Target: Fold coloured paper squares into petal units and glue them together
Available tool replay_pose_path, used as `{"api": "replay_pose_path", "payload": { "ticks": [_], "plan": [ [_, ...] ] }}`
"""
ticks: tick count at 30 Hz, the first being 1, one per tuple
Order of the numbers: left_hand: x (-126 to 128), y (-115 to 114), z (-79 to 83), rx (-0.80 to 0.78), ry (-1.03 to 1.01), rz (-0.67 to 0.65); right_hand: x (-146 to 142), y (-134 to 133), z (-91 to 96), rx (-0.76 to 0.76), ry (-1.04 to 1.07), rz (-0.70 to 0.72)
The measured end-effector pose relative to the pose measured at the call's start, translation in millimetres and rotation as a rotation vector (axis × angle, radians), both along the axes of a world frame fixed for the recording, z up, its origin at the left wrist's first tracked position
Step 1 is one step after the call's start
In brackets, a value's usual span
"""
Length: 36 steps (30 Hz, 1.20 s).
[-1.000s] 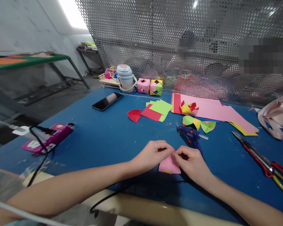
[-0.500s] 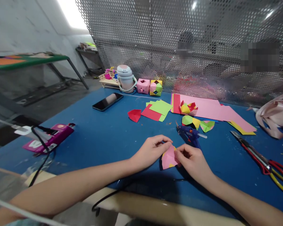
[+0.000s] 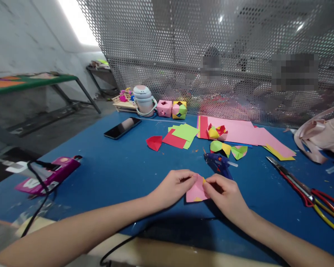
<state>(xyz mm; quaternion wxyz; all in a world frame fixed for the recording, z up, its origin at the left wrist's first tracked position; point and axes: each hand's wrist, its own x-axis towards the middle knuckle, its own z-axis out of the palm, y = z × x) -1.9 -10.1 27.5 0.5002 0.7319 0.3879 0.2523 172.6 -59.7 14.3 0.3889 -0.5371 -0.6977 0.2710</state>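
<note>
A small folded pink paper piece (image 3: 195,193) with yellow showing at its edges is held just above the blue table (image 3: 122,167), near the front edge. My left hand (image 3: 176,186) pinches its left side with closed fingers. My right hand (image 3: 225,194) pinches its upper right corner, fingers closed too. A blue glue gun (image 3: 219,162) lies right behind my right hand.
Pink, red and green paper sheets (image 3: 239,129) and folded paper pieces (image 3: 217,131) lie further back. Two paper cubes (image 3: 172,108), a pale jug (image 3: 143,100) and a phone (image 3: 122,128) stand at the rear. Scissors and a cutter (image 3: 306,191) lie right; a magenta device (image 3: 48,174) with cable lies left.
The pink piece was tipped up off the table half a second ago and now lies flatter again between both hands. The camera view has shifted slightly.
</note>
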Motion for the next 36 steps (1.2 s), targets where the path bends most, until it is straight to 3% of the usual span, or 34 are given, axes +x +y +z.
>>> {"api": "replay_pose_path", "payload": {
  "ticks": [9, 14, 20, 27, 29, 36],
  "plan": [
    [2, -2, -5.7, 0.049, -0.016, -0.016, -2, 0, -1.9, 0.079, -0.062, 0.025],
    [4, -4, -11.7, 0.158, -0.003, -0.026, -1, -2, -10.3, 0.105, -0.106, 0.082],
    [2, 2, -7.4, 0.128, 0.011, -0.054, 0, -1, -10.6, 0.078, -0.137, 0.121],
    [-19, 44, 9.9, 0.213, 0.010, 0.207, 3, -9, -4.6, 0.153, -0.213, 0.217],
    [-30, 61, 11.8, 0.211, 0.070, 0.185, 5, -11, -4.1, 0.193, -0.285, 0.281],
    [-75, 116, 13.1, 0.344, 0.380, 0.418, 12, -16, 13.0, 0.295, -0.483, 0.395]
  ]
}}
